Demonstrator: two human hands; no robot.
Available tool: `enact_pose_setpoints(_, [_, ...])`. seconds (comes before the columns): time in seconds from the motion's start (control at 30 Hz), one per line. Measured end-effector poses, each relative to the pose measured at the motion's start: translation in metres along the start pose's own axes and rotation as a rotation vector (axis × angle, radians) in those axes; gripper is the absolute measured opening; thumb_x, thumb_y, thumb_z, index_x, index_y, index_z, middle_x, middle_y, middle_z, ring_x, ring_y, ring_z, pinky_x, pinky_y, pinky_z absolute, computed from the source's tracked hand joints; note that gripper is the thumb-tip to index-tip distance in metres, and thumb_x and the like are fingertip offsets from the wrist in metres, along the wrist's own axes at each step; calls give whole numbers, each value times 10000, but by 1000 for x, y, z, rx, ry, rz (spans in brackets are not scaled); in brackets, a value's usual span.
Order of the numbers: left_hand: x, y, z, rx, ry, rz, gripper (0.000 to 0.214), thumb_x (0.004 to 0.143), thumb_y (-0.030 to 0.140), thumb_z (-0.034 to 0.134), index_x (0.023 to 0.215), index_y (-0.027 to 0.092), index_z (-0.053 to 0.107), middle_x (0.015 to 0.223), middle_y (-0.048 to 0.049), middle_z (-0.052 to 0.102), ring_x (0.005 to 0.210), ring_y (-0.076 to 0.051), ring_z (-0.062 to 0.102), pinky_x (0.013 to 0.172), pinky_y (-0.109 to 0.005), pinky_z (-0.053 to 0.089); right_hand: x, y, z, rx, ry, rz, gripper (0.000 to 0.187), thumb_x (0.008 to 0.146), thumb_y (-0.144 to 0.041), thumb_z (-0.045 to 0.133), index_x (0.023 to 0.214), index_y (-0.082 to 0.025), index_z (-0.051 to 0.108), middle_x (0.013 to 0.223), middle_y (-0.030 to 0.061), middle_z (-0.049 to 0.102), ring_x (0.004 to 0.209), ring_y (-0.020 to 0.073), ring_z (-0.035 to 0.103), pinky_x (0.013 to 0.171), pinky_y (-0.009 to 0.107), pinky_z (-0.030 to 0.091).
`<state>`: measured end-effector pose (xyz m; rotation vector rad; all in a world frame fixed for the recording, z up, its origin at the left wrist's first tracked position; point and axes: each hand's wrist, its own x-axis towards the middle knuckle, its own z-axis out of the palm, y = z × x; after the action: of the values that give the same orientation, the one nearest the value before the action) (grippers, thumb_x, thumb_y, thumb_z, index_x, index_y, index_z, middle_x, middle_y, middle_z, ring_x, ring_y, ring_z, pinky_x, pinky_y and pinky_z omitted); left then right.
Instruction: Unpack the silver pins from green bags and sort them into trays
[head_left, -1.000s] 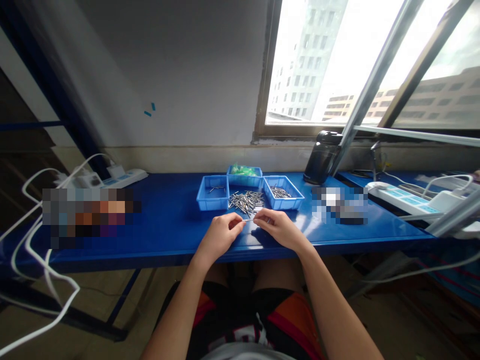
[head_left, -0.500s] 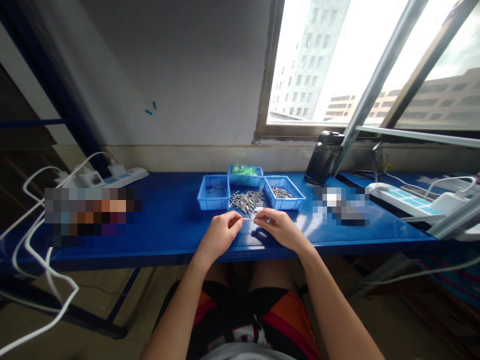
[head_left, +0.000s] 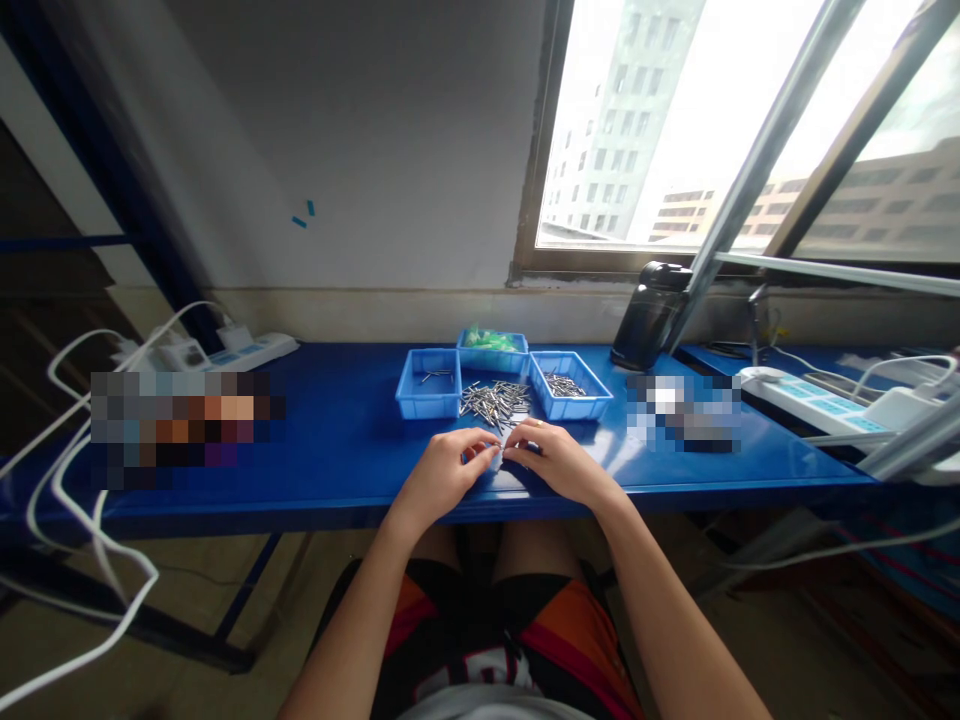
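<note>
Left grip (head_left: pixel 448 466) and right grip (head_left: pixel 556 458) stood nearside of the metal-pin pile (head_left: pixel 495 402); I could not tell whether closed.

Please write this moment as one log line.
left hand, right hand: fingertips close together; grip: unclear; metal pins: piled ahead; blue trays: pile's left, back, right

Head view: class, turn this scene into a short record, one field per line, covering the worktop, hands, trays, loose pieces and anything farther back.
Surface: blue worktop
Hands: left hand and right hand, fingertips close together above it
Between fingertips: too small to tell
Left tray: a few thin pieces
Back tray: green items
Right tray: many slim metal pieces
Loose: metal pile, between left and right trays
Farther back, right: black bottle
</note>
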<state>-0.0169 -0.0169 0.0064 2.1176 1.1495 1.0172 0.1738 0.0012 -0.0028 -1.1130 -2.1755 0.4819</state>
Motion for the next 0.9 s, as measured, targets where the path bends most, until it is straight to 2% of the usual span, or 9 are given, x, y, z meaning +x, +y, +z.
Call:
enact_pose_setpoints(0.13, [2,-2,0,103,63,-12,240,847,309,471,868,193,679,805,-17,687,709,-147,604,666,-229,447,-1,0,0,80,65,62,166,858,-330,531,791,-187,585,749,-6,598,687,124,536,632,229,414])
enact_pose_setpoints(0.3, [6,-2,2,238,12,-29,281,860,296,428,886,196,690,850,-45,698,789,-184,618,731,-260,444,-2,-1,-2,174,124,98,191,851,-360,526,822,-183,592,736,-2,625,669,126,548,611,227,418])
enact_pose_setpoints(0.53, [7,-2,2,234,14,-55,303,870,288,405,890,202,695,856,-51,704,795,-192,625,722,-259,436,-3,-1,-3,199,134,94,201,851,-352,518,864,-183,625,800,24,669,717,153,588,647,253,444])
enact_pose_setpoints(0.77, [8,-3,2,218,55,-126,276,848,332,444,862,182,674,733,-40,673,678,-175,604,623,-248,419,7,-3,-1,6,177,39,168,859,-284,509,814,-181,635,745,21,661,678,147,593,627,234,432])
enact_pose_setpoints(0.9, [9,-2,2,219,79,-172,268,839,333,457,906,172,660,702,-35,652,663,-172,596,613,-250,408,13,1,-18,-209,365,91,181,863,-286,496,846,-182,643,731,34,659,670,159,597,637,243,421])
